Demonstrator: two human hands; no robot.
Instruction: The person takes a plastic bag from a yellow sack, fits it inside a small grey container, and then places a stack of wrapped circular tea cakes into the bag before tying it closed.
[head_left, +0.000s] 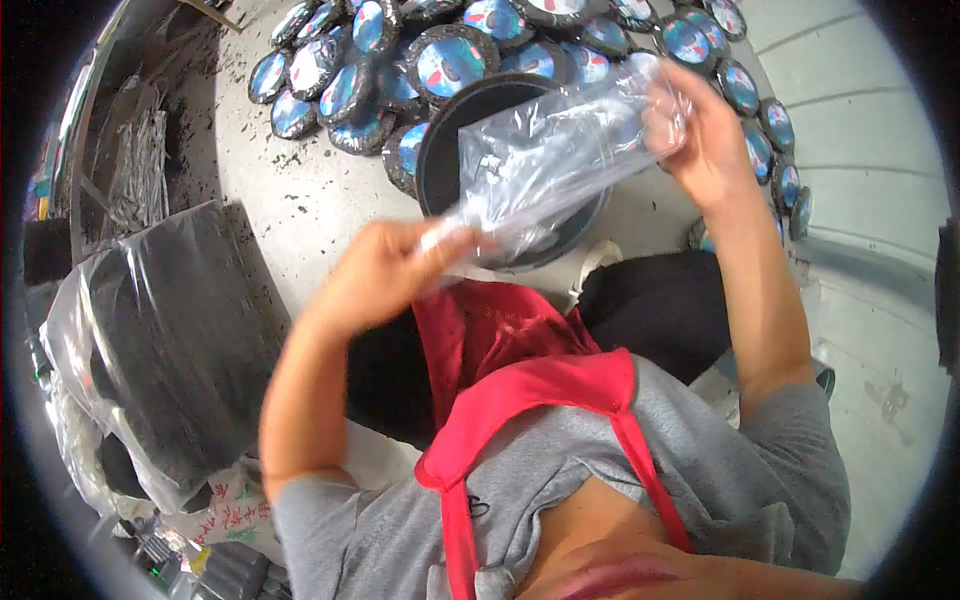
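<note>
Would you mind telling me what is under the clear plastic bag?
A black bucket sits below, its rim and dark inner wall partly showing. The clear plastic bag hides much of the opening, so the bucket's contents cannot be told.

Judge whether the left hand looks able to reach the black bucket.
Likely yes: the left hand looks close to the black bucket, whose left rim is uncovered, though the hand holds the plastic bag.

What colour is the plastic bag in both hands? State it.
The plastic bag is clear and colourless, best seen in the head view.
</note>
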